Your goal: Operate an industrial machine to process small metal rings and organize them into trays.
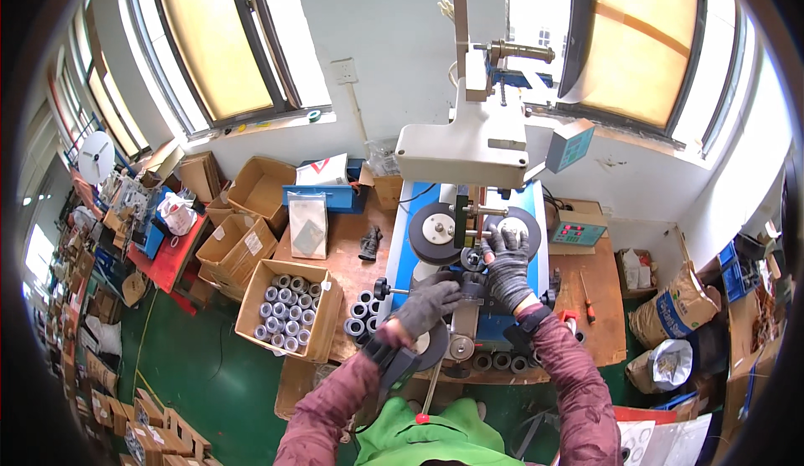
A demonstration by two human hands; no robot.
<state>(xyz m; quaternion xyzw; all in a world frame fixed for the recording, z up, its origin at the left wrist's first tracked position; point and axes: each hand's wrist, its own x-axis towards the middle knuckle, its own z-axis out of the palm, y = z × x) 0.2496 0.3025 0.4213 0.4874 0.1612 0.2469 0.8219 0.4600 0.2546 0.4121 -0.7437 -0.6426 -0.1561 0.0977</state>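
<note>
At a bench machine with a white head [461,149], both my hands wear grey knit gloves. My right hand [508,269] has its fingers stretched out and apart beside the right dark wheel [526,225]. Its thumb side is by a small metal ring [472,259] set between the right wheel and the left dark wheel [435,231]. My left hand [431,303] is curled, its fingertips at the grey fixture [473,286] below the ring; whatever lies inside them is hidden. Beneath my left wrist sits another round disc [431,344], partly covered.
Left of the machine stands a cardboard box [332,319] full of metal rings. Loose rings [355,326] lie beside it, and more rings [501,361] line the front edge. A screwdriver [589,300] and a control box [578,230] are on the right. A red-knobbed lever [423,417] projects toward me.
</note>
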